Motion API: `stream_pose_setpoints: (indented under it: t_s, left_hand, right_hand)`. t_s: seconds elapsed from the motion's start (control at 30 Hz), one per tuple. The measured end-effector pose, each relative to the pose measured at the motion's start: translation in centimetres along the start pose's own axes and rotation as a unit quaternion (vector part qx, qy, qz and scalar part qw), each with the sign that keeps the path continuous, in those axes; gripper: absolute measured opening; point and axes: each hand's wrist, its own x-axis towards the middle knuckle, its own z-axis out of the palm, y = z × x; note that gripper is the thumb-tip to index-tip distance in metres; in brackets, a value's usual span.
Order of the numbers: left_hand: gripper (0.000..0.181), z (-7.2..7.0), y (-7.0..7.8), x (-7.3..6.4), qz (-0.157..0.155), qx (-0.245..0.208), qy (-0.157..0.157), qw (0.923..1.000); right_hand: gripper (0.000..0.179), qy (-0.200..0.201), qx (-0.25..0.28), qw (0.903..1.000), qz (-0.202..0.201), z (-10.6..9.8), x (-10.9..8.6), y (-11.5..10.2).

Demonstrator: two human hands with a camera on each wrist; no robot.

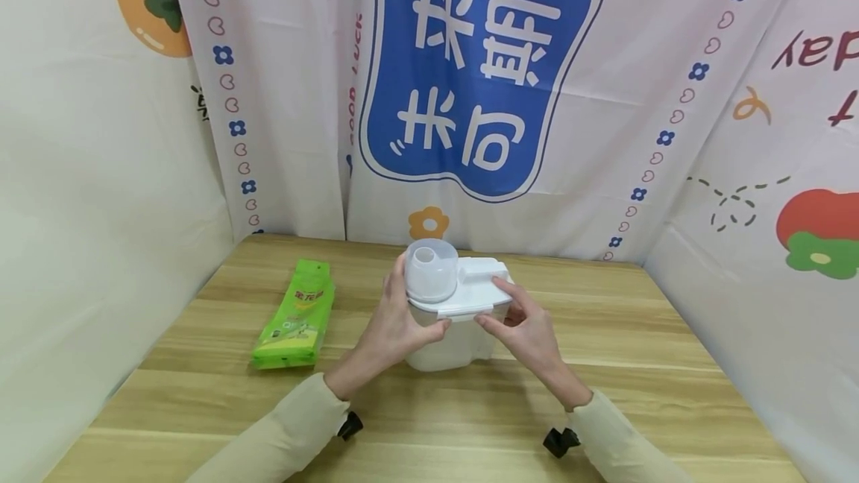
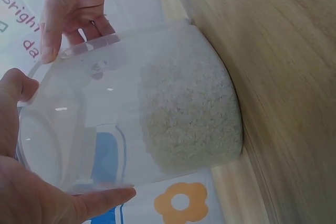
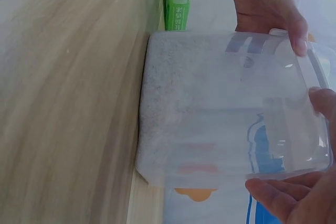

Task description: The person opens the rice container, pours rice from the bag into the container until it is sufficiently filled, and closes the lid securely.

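A translucent rice storage container (image 1: pixel 439 349) stands upright on the wooden table, with rice (image 2: pixel 189 103) filling its lower part. Its white lid (image 1: pixel 479 293) has a raised grip, and a clear round cup (image 1: pixel 432 278) sits on the lid's left side. My left hand (image 1: pixel 399 323) holds the container's upper left, the thumb at the lid's front edge and the fingers along the side. At the upper right, my right hand (image 1: pixel 526 326) grips it with the thumb by the front edge and a finger over the lid. Some right fingertips are hidden in the head view.
A green plastic package (image 1: pixel 295 319) lies on the table (image 1: pixel 604 379) to the left of the container. Printed cloth (image 1: pixel 295 95) hangs behind the table and along both sides. Black wrist mounts (image 1: pixel 350 425) show below both sleeves.
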Motion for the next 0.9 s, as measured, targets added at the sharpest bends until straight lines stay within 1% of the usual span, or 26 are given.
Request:
stream_pose_setpoints:
  t_s: [0.13,0.4,0.53,0.8,0.9]
  left_hand:
    - [0.123,0.1,0.0,0.0,0.004,-0.003,0.008,1.0000]
    - [0.123,0.2,0.1,0.1,0.013,-0.004,0.020,0.9997]
    - [0.122,0.2,0.0,0.1,0.012,0.000,0.017,0.9998]
    - [0.121,-0.3,-0.3,0.2,0.018,-0.002,-0.003,0.9998]
    - [0.121,-0.4,-0.2,0.3,0.011,-0.004,-0.009,0.9999]
  right_hand:
    - [0.067,0.018,-0.005,0.9998,-0.005,0.5,0.0,1.7]
    - [0.063,0.042,-0.016,0.9983,-0.036,0.7,-0.1,1.8]
    - [0.064,0.038,-0.014,0.9984,-0.040,0.6,-0.1,1.7]
    - [0.064,0.024,-0.003,0.9985,-0.050,0.4,-0.1,2.0]
    - [0.064,0.015,0.001,0.9983,-0.056,0.2,0.1,2.3]
